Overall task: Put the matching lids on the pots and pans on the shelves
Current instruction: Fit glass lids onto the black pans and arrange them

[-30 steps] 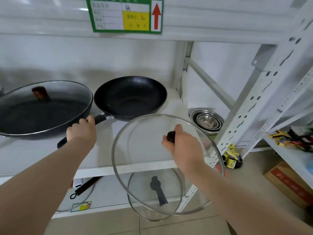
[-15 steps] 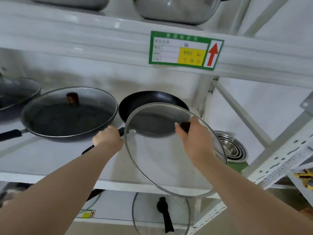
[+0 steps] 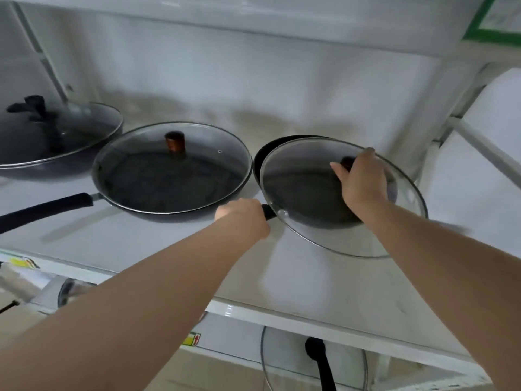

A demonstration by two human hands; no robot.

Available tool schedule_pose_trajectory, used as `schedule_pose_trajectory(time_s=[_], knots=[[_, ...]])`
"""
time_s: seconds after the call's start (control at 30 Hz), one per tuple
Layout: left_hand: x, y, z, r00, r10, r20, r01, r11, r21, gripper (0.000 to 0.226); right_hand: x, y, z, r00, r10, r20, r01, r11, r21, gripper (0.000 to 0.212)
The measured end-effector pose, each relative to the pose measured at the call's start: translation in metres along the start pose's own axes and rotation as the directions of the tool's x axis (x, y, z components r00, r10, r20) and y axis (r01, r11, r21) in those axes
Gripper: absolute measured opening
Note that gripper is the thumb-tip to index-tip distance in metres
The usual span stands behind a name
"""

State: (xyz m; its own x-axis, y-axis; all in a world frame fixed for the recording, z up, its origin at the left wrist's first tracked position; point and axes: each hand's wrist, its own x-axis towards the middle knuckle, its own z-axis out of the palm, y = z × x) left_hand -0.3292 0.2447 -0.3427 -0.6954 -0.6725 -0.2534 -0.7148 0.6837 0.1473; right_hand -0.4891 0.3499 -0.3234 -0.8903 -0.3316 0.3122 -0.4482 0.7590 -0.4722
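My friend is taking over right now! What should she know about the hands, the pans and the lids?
Left hand: gripping the handle of the black pan on the right of the shelf.
Right hand: holding the glass lid by its knob, tilted over that pan, not seated.
Done: the middle pan has a lid with a brown knob; the left pan is lidded too.
Left: lower the glass lid flat onto the black pan. Another lid waits on the shelf below.
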Motion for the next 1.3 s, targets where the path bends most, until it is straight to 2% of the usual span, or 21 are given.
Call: schedule_pose_trajectory(time_s=[0.07,0.2,0.3,0.37,0.6,0.93,1.03,1.1,1.23,1.3], knots=[[0.004,0.001,-0.005,0.999,-0.006,0.054,0.008,0.999,-0.042,0.011,0.009,-0.007,0.013,1.000,0.006,0.021,-0.007,0.999,0.032,0.054],[0.005,-0.004,-0.004,0.996,0.036,0.076,-0.029,0.995,-0.095,0.008,0.025,-0.006,0.029,1.000,0.010,0.027,-0.011,0.999,0.042,0.049],[0.004,-0.005,-0.008,0.990,0.079,0.121,-0.065,0.991,-0.114,0.012,0.036,-0.004,0.033,1.000,-0.017,0.018,0.017,1.000,0.021,0.048],[0.005,-0.004,-0.010,0.986,0.097,0.134,-0.079,0.988,-0.131,0.023,0.043,-0.008,0.038,1.000,-0.029,0.011,0.028,1.000,0.011,0.048],[0.012,-0.008,-0.003,0.987,0.095,0.127,-0.079,0.989,-0.124,0.019,0.055,-0.015,0.055,0.997,-0.079,0.020,0.079,0.997,0.022,0.047],[0.013,-0.010,0.002,0.992,0.068,0.103,-0.057,0.993,-0.107,0.030,0.045,-0.018,0.056,0.994,-0.111,-0.012,0.108,0.982,-0.156,0.049],[0.013,-0.011,0.007,0.996,0.063,0.068,-0.055,0.993,-0.106,0.023,0.043,-0.019,0.056,0.994,-0.106,0.012,0.106,0.977,-0.186,0.044],[0.012,-0.012,0.010,0.997,0.067,0.042,-0.062,0.993,-0.096,0.013,0.039,-0.018,0.056,0.996,-0.087,0.025,0.090,0.979,-0.184,0.047],[0.013,-0.015,0.009,0.996,0.086,0.036,-0.082,0.991,-0.105,0.011,0.025,-0.021,0.053,0.999,-0.005,0.048,0.011,0.991,-0.133,0.064],[0.011,-0.018,0.005,0.994,0.102,0.024,-0.099,0.989,-0.109,0.010,0.013,-0.026,0.048,1.000,0.009,0.029,-0.006,0.995,-0.102,0.064]])
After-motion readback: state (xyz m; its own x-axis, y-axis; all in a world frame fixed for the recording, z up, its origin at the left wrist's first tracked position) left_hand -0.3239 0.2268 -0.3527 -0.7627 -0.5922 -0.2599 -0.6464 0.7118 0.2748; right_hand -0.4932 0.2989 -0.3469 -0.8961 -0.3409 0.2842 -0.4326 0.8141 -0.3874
